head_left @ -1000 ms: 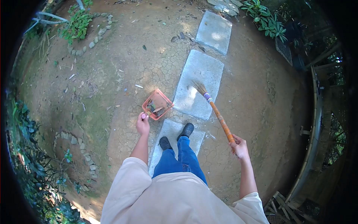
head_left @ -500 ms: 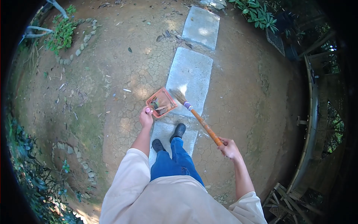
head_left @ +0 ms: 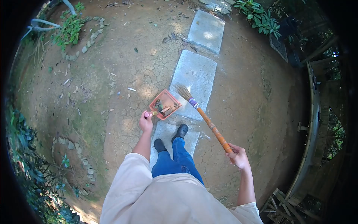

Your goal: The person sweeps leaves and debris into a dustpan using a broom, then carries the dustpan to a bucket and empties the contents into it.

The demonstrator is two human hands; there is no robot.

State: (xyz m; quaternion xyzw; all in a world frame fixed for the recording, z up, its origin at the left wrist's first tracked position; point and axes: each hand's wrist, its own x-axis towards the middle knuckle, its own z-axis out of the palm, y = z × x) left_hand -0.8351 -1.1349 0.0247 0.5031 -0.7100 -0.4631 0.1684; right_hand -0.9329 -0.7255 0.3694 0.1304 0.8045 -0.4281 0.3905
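Observation:
My left hand (head_left: 145,121) is closed around the handle of an orange-red dustpan (head_left: 153,100). Dry leaves (head_left: 163,109) and bits of debris lie inside the pan. My right hand (head_left: 238,156) grips the end of a broom (head_left: 213,128) with an orange-brown stick and a purple-and-white binding. Its bristles (head_left: 183,90) are over the pale stone slab, just to the right of the dustpan's upper edge.
Pale stone slabs (head_left: 197,71) run in a line up the cracked dirt ground. My feet in dark clogs (head_left: 180,132) stand on the nearest slab. Small stones ring a plant (head_left: 71,30) at upper left. A bamboo structure (head_left: 311,112) borders the right side.
The broom bristles have shifted slightly right, and my right hand has moved a little right and down. The dustpan has tilted, showing more of its handle. The whole view has shifted slightly.

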